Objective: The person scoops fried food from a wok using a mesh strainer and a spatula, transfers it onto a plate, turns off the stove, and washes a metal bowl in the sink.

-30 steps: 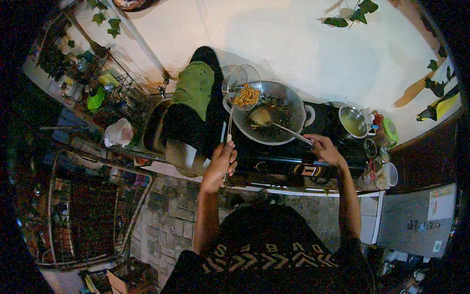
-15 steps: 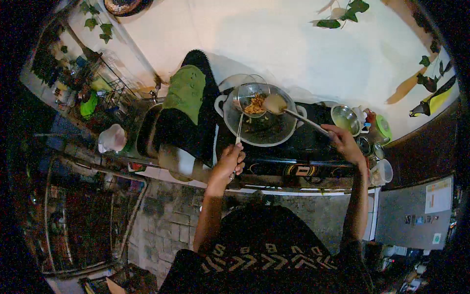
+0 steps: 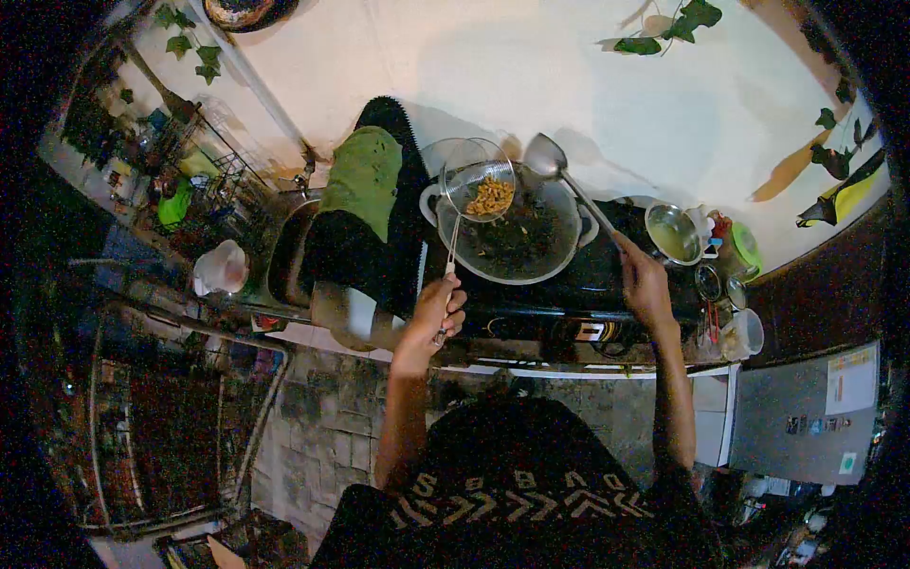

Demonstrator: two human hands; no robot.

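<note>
My left hand point(image 3: 436, 311) is closed around the handle of a round wire strainer point(image 3: 462, 185). Golden-brown fried pieces point(image 3: 491, 196) lie in the strainer, which is over the left back part of a wide wok point(image 3: 502, 278) with two pale handles. Dark oil with a few small bits shows in the wok. My right hand point(image 3: 646, 283) grips the long handle of a metal spatula point(image 3: 545, 156). The spatula's head is raised beyond the wok's back rim, near the wall, apart from the strainer.
The wok stands on a black stove point(image 3: 531, 322). To its left are a green cloth point(image 3: 362, 178) on a black sheet and a sink point(image 3: 287, 251). At right sit a metal bowl point(image 3: 674, 234), a green-lidded container point(image 3: 746, 251) and a clear plastic cup point(image 3: 743, 334).
The spatula has lifted away from the strainer, back toward the wall, and my right hand has shifted left and nearer to me. The strainer has moved slightly left and tilted.
</note>
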